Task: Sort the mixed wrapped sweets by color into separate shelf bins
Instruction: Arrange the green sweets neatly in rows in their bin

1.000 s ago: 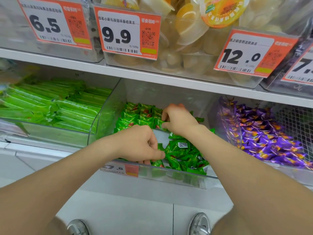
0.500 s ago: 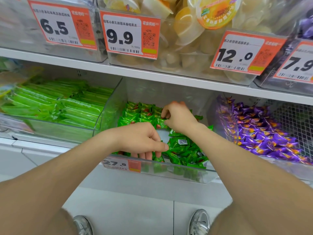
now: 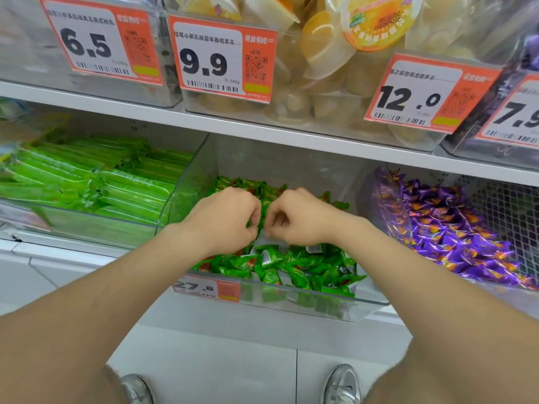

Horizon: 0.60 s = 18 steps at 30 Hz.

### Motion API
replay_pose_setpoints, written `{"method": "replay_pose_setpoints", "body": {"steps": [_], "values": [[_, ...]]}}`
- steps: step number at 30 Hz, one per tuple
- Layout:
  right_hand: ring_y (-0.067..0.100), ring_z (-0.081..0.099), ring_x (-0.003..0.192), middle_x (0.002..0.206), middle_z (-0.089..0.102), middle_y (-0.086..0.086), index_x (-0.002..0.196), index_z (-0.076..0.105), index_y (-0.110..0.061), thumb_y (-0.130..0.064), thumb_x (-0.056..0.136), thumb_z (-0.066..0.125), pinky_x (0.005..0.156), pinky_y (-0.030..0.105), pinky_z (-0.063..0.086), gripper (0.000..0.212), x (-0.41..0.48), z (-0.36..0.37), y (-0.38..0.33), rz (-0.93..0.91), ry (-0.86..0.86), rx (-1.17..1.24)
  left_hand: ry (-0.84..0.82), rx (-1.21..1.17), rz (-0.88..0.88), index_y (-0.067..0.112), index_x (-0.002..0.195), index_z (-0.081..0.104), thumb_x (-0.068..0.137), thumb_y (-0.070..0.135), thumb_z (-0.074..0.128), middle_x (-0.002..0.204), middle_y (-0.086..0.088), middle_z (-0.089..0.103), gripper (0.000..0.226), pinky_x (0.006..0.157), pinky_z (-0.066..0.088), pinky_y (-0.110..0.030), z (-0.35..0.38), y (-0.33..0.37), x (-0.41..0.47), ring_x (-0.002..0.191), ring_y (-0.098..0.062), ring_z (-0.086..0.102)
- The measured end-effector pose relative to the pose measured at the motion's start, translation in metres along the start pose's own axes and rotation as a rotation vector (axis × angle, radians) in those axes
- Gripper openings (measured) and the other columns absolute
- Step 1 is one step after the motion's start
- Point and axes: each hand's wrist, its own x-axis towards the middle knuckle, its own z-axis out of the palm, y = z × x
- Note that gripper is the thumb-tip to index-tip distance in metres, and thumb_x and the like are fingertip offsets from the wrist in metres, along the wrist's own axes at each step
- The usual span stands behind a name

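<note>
In middle bin (image 3: 186, 196): left hand (image 3: 224, 220), right hand (image 3: 303, 220) pinch green sweets (image 3: 291, 262).

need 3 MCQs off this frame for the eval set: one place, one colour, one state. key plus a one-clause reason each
1. Which bin are the left hand and right hand in?
A. left bin of long packs
B. middle bin
C. top-shelf bin tagged 9.9

2. What colour are the sweets in the bin right of the hands?
A. purple
B. white
C. red

3. How do the fingers of both hands lie?
A. spread flat
B. gripping a price tag
C. curled

Key:
1 B: both hands sit over the green sweets in it.
2 A: purple sweets fill that bin.
3 C: both sets of fingers bend inward among the green sweets.
</note>
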Motion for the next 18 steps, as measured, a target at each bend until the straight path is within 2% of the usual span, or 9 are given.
{"method": "replay_pose_setpoints", "body": {"steps": [2,4,6,10,12,13,14,16,18], "values": [[-0.001,0.065,0.081,0.090,0.074,-0.015,0.110,0.077,-0.026,-0.042,0.082,0.084,0.083,0.025,0.055,0.032,-0.006,0.007,-0.006,-0.031,-0.152,-0.014,-0.016,0.006,-0.001,0.031,0.090,0.068,0.087,0.026,0.068,0.081,0.017,0.049,0.006,0.066,0.049,-0.033,0.001,-0.002,0.001,0.089,-0.016,0.057],[0.006,0.061,0.097,0.110,0.073,-0.011,0.124,0.073,-0.027,-0.046,0.078,0.088,0.088,0.027,0.051,0.052,-0.006,0.014,-0.006,-0.052,-0.234,-0.081,-0.034,0.003,-0.015,0.032,0.090,0.068,0.087,0.026,0.068,0.083,0.016,0.053,0.006,0.067,0.052,-0.034,0.000,-0.002,0.001,0.089,-0.016,0.060],[0.004,0.057,0.094,0.114,0.073,-0.010,0.126,0.072,-0.027,-0.045,0.076,0.090,0.085,0.026,0.049,0.056,-0.004,0.014,-0.003,-0.059,-0.249,-0.082,-0.040,-0.009,-0.031,0.032,0.088,0.068,0.087,0.028,0.067,0.086,0.014,0.060,0.005,0.070,0.058,-0.037,0.000,-0.003,0.000,0.088,-0.017,0.064],[-0.008,0.051,0.079,0.106,0.073,-0.010,0.119,0.074,-0.025,-0.045,0.073,0.093,0.069,0.016,0.042,0.054,-0.004,0.012,0.003,-0.040,-0.230,-0.069,-0.049,-0.062,-0.053,0.032,0.083,0.067,0.089,0.025,0.063,0.079,0.012,0.068,0.010,0.071,0.061,-0.040,-0.001,-0.006,0.000,0.079,-0.014,0.066],[-0.007,0.058,0.076,0.102,0.074,-0.009,0.116,0.074,-0.022,-0.043,0.076,0.091,0.067,0.012,0.046,0.049,-0.005,0.012,0.004,-0.017,-0.236,-0.040,-0.074,-0.110,-0.052,0.031,0.087,0.070,0.088,0.020,0.063,0.076,0.012,0.070,0.013,0.073,0.061,-0.038,-0.001,-0.007,0.000,0.077,-0.009,0.067],[-0.004,0.061,0.076,0.098,0.074,-0.009,0.115,0.073,-0.021,-0.041,0.080,0.089,0.070,0.015,0.050,0.043,-0.006,0.011,0.003,-0.009,-0.230,-0.029,-0.084,-0.129,-0.047,0.030,0.089,0.072,0.087,0.016,0.062,0.076,0.011,0.071,0.017,0.075,0.060,-0.037,-0.001,-0.008,0.001,0.077,-0.007,0.067],[-0.003,0.063,0.075,0.092,0.074,-0.010,0.112,0.073,-0.021,-0.038,0.085,0.085,0.073,0.020,0.053,0.034,-0.006,0.009,0.002,-0.007,-0.209,-0.025,-0.094,-0.144,-0.041,0.030,0.092,0.073,0.087,0.014,0.062,0.078,0.011,0.071,0.020,0.076,0.060,-0.036,-0.001,-0.008,0.001,0.076,-0.004,0.066],[-0.008,0.062,0.064,0.078,0.071,-0.013,0.106,0.073,-0.023,-0.028,0.096,0.069,0.071,0.021,0.049,0.011,-0.006,0.003,0.001,0.003,-0.132,-0.011,-0.113,-0.165,-0.032,0.029,0.103,0.074,0.088,0.012,0.064,0.090,0.011,0.071,0.025,0.081,0.058,-0.032,-0.002,-0.006,0.001,0.080,0.000,0.062],[-0.006,0.056,0.052,0.064,0.065,-0.014,0.104,0.067,-0.026,-0.021,0.101,0.055,0.066,0.023,0.043,0.014,-0.008,-0.004,0.002,0.047,-0.036,0.051,-0.111,-0.195,-0.024,0.026,0.120,0.070,0.091,0.018,0.071,0.107,0.008,0.069,0.030,0.084,0.052,-0.026,-0.004,-0.003,0.003,0.088,-0.002,0.059]]}}
